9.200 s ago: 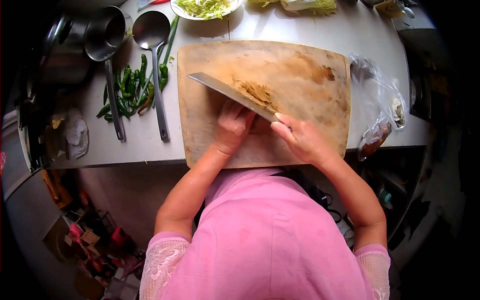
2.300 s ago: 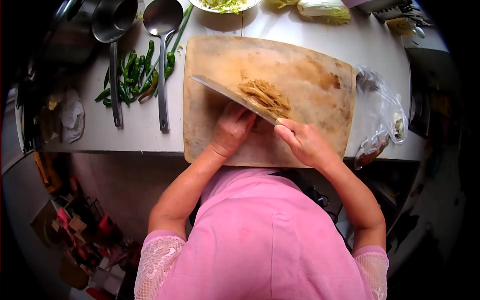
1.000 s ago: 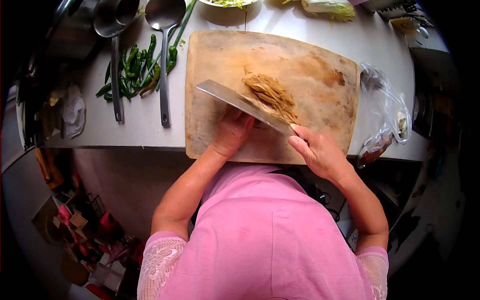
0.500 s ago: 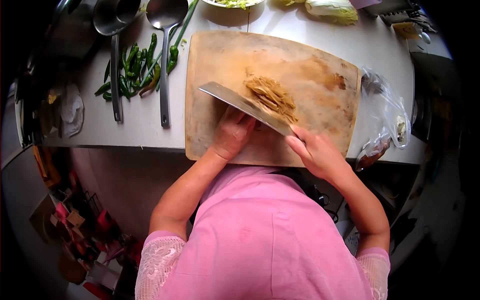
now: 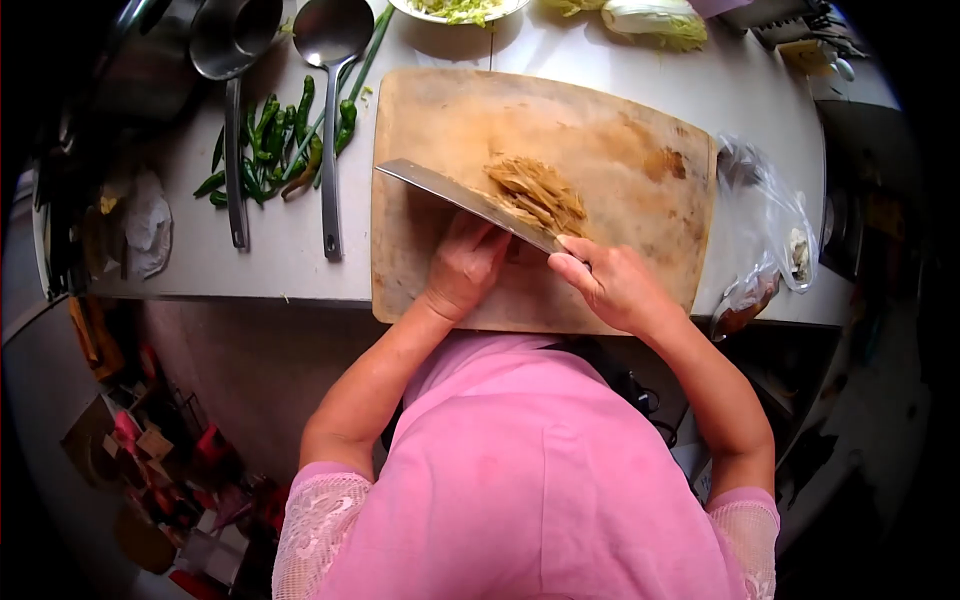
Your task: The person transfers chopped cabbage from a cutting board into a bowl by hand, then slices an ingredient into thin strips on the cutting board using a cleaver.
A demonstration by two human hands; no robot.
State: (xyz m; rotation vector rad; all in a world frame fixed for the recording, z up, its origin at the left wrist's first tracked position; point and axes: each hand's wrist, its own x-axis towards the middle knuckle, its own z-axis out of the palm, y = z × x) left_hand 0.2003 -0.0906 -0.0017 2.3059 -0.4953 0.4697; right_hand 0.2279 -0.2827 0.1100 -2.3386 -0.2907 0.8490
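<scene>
My right hand (image 5: 612, 285) is closed round the handle of a wide-bladed knife (image 5: 465, 200), whose blade slants up to the left over the wooden cutting board (image 5: 430, 115). Just beyond the blade lies a pile of brown strips (image 5: 540, 192). My left hand (image 5: 466, 262) is on the near side of the blade, with its fingers bent and pressed together close to it. What those fingers hold down is mostly hidden by the blade and the hand.
Green peppers (image 5: 268, 140) lie left of the board beside a ladle (image 5: 236, 150) and a round skimmer (image 5: 332, 150). A bowl of shredded greens (image 5: 455, 14) and a cabbage (image 5: 655, 20) are at the back. Plastic bags (image 5: 770, 215) lie to the right.
The brown pile has grown since the earliest frame. Compared with a second ago, my right hand and the knife are slightly further left. My left hand has stayed near the blade.
</scene>
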